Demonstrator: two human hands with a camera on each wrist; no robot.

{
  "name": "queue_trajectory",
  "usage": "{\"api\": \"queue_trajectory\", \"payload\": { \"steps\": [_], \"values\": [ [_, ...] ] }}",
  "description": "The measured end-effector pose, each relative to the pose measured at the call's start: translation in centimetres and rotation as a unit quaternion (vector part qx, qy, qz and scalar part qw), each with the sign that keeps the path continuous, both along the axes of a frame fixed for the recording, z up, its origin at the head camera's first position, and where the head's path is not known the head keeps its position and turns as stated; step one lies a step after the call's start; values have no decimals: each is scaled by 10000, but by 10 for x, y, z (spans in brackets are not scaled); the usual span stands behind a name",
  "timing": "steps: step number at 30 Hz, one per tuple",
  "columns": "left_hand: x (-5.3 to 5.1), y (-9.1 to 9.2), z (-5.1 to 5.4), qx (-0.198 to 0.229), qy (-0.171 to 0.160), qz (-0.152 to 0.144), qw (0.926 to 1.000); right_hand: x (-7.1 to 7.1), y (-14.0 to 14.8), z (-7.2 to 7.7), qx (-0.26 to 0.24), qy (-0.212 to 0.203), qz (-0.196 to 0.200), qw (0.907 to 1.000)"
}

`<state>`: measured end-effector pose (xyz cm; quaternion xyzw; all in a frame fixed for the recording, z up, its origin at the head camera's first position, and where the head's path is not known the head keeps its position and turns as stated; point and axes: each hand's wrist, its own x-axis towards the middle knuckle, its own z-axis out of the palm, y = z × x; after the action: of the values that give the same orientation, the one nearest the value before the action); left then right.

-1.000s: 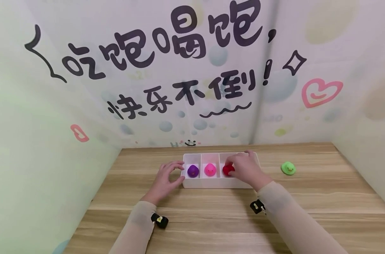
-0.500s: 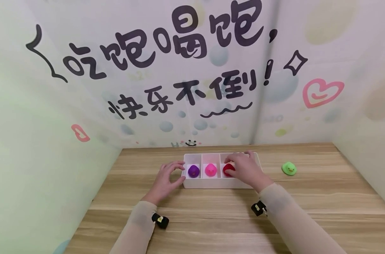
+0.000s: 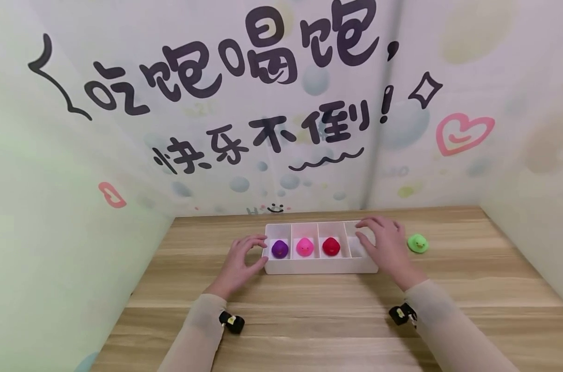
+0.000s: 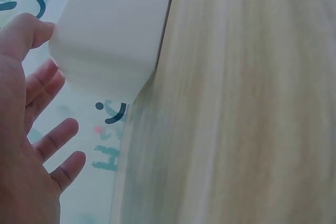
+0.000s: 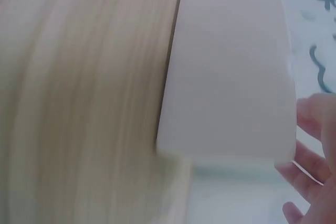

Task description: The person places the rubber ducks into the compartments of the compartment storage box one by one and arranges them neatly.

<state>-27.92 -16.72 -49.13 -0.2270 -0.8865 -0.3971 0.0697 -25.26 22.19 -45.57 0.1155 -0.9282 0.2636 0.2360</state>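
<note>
A white divided box [image 3: 309, 266] stands on the table in the head view. From the left, its compartments hold a purple toy duck [image 3: 279, 249], a pink toy duck [image 3: 305, 247] and a red toy duck [image 3: 330, 246]. My left hand [image 3: 238, 263] touches the box's left end with thumb and fingertips, its fingers loosely bent. Over the rightmost compartment, my right hand [image 3: 387, 248] has its fingers apart with nothing between them; it partly hides that compartment. Just right of this hand, a green toy duck [image 3: 418, 243] sits on the table.
The wooden table [image 3: 305, 320] meets a printed back wall [image 3: 244, 129] just behind the box. More wall panels rise on the left [image 3: 67, 217] and right sides. A black wrist camera [image 3: 402, 313] is strapped to the right sleeve, and another to the left.
My right hand has let go of the red duck, which now sits in the third compartment, and has moved right towards the box's right end. My left hand stays at the left end.
</note>
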Motion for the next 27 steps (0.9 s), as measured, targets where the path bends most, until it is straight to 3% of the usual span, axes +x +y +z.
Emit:
{"api": "queue_trajectory", "payload": {
  "steps": [7, 20, 27],
  "values": [
    [0, 0, 1, 58, 47, -36, 10000, 9, 46, -2, -316, 176, -517, 9980],
    [4, 3, 1, 107, 110, -94, 9998, 30, 103, -16, 154, -591, -873, 9943],
    [2, 2, 2, 118, 123, -6, 9999, 27, 119, -18, 366, -935, -960, 9903]
  ]
}}
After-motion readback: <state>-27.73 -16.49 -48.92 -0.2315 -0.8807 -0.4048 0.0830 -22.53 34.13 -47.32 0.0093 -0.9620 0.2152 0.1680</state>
